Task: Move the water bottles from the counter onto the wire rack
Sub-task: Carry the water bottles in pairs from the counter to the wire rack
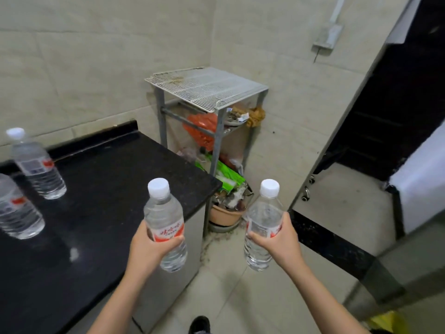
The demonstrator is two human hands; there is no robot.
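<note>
Against the tiled corner of the room stood the wire rack [207,89], a white grille on grey metal legs. Its lower shelves were crowded with an orange bag [202,131] and other clutter, and a clay pot [226,214] sat on the floor [228,285] at its foot. Left of the rack ran the black tabletop [108,184] of glossy stone, its end close beside the rack's legs. Two capped water bottles stood upright on it, well away from the rack: the far bottle [38,165] near the wall and the near bottle [16,208] at the frame's edge. In front of the rack, over pale floor tiles, the left hand [149,247] had its grip curled round the left bottle [165,220] at the label. The right hand [279,239] had its grip wrapped round the right bottle [263,220] the same way. Both bottles were upright and short of the rack. Right of the rack a dark doorway [397,104] opened above a black stone threshold [332,247].
</note>
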